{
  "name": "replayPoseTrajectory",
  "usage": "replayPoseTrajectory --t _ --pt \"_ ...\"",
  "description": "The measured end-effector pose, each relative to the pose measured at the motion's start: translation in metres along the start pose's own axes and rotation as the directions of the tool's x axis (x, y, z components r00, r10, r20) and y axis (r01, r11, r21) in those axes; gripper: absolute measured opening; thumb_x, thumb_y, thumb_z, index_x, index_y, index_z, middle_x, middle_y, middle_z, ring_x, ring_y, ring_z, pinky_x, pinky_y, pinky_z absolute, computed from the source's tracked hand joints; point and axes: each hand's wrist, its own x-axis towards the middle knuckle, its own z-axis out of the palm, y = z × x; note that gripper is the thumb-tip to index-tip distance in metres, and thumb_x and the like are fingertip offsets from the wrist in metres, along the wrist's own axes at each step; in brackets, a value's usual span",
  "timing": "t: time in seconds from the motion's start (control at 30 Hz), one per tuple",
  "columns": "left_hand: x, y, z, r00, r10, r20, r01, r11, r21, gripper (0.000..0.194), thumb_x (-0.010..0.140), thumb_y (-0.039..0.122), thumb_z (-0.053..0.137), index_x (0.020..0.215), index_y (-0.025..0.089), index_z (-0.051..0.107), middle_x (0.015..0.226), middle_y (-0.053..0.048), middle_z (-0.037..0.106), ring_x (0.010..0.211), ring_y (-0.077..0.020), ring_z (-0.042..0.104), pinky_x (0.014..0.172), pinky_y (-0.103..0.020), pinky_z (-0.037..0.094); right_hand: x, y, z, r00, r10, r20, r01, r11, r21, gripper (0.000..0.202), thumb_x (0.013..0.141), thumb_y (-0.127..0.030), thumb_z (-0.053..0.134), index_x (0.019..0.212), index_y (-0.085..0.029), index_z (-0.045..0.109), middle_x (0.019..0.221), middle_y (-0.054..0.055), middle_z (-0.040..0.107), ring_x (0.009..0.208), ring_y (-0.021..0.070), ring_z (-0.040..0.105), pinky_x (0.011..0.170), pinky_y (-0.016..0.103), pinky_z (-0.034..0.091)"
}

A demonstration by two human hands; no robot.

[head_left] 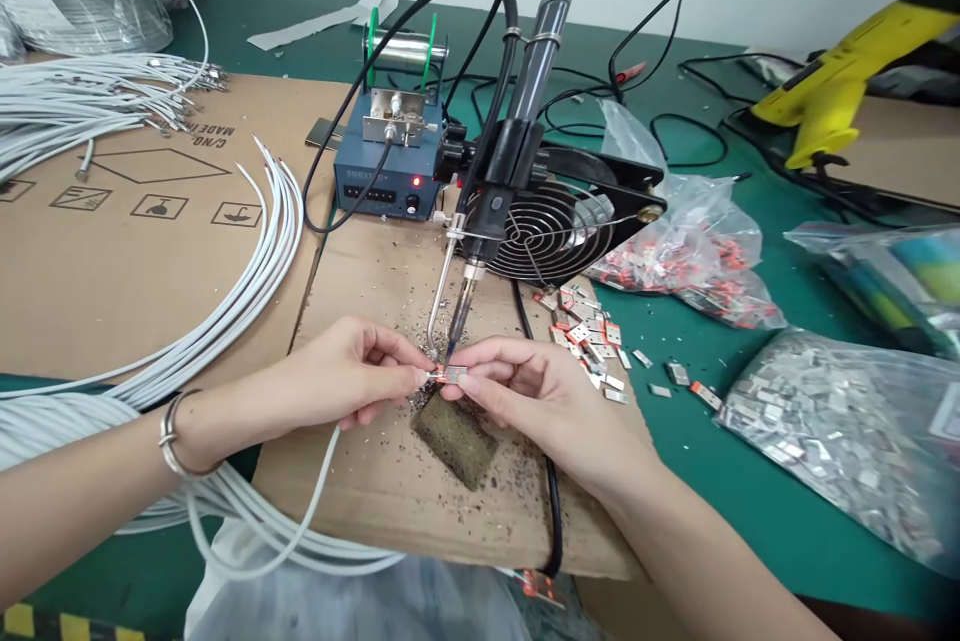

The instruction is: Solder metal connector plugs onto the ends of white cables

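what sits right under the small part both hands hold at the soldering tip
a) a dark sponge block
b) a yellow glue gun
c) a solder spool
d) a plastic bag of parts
a: the left hand and right hand pinch the small connector at the iron tip, directly above the dark sponge block on the cardboard.

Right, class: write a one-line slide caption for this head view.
Left hand and right hand hold a small orange-and-metal connector under a fixed soldering iron tip, above a brown sponge block.
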Motion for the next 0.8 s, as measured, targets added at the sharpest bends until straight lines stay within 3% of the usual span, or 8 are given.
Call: replayPoseTrajectory --t 0.17,0.3,0.4,0.47,0.53,0.8 --pt "0.0 -0.003 0.001 1.0 0.003 0.022 -0.003 1.0 -0.025 0.016 0.077 0.027 0.06 0.082 0.012 0.061 0.055 0.005 0.051 0.038 -0.0043 0.046 0.035 -0.014 0.041 0.0 0.001 0.0 1.0 -0.024 0.003 0.025 0.997 -0.069 0.011 0.076 -0.024 0.065 0.083 -0.016 0.063 0.072 0.005 0.07 0.064 0.0136 0.063 0.054 0.022 0.047" --pt "0.0 -0.005 0.002 1.0 0.001 0.031 -0.001 1.0 -0.016 0.014 0.077 0.025 0.06 0.074 0.012 0.058 0.051 0.006 0.05 0.038 -0.0043 0.048 0.036 -0.013 0.043 -0.006 0.002 0.0 0.99 -0.138 -0.007 0.131 0.95 -0.282 0.01 0.079 -0.024 0.06 0.085 -0.017 0.063 0.078 0.007 0.069 0.068 0.0169 0.063 0.057 0.027 0.049" --pt "0.0 -0.007 0.004 0.999 0.002 0.034 -0.003 1.0 0.027 0.014 0.077 0.025 0.059 0.072 0.011 0.057 0.051 0.006 0.05 0.038 -0.0043 0.048 0.035 -0.013 0.041 -0.011 0.002 -0.001 0.93 -0.367 0.005 0.313 0.788 -0.531 0.009 0.083 -0.018 0.057 0.085 -0.019 0.066 0.085 0.006 0.068 0.076 0.0189 0.061 0.066 0.032 0.049" --pt "-0.001 -0.007 0.004 0.999 0.004 0.054 -0.006 0.999 0.046 0.016 0.076 0.027 0.059 0.074 0.011 0.058 0.054 0.005 0.051 0.038 -0.0042 0.048 0.035 -0.013 0.041 -0.013 0.003 -0.002 0.868 -0.489 0.089 0.422 0.632 -0.65 0.012 0.083 -0.014 0.057 0.085 -0.02 0.067 0.085 0.005 0.068 0.078 0.0193 0.06 0.071 0.035 0.047" --pt "-0.001 -0.007 0.004 0.997 0.012 0.07 -0.016 0.998 0.061 0.019 0.076 0.03 0.058 0.076 0.011 0.058 0.055 0.004 0.051 0.039 -0.0043 0.047 0.034 -0.013 0.041 -0.014 0.004 -0.003 0.839 -0.513 0.181 0.473 0.524 -0.708 0.014 0.085 -0.013 0.055 0.089 -0.021 0.066 0.082 0.004 0.069 0.075 0.0193 0.058 0.07 0.035 0.046" --pt "-0.002 -0.007 0.005 0.996 0.024 0.086 -0.033 0.994 0.102 0.02 0.078 0.032 0.056 0.076 0.012 0.057 0.056 0.005 0.05 0.039 -0.0039 0.045 0.034 -0.013 0.039 -0.014 0.009 -0.001 0.81 -0.496 0.315 0.517 0.348 -0.782 0.016 0.088 -0.015 0.047 0.089 -0.019 0.063 0.071 0.004 0.064 0.066 0.0188 0.054 0.058 0.031 0.044"
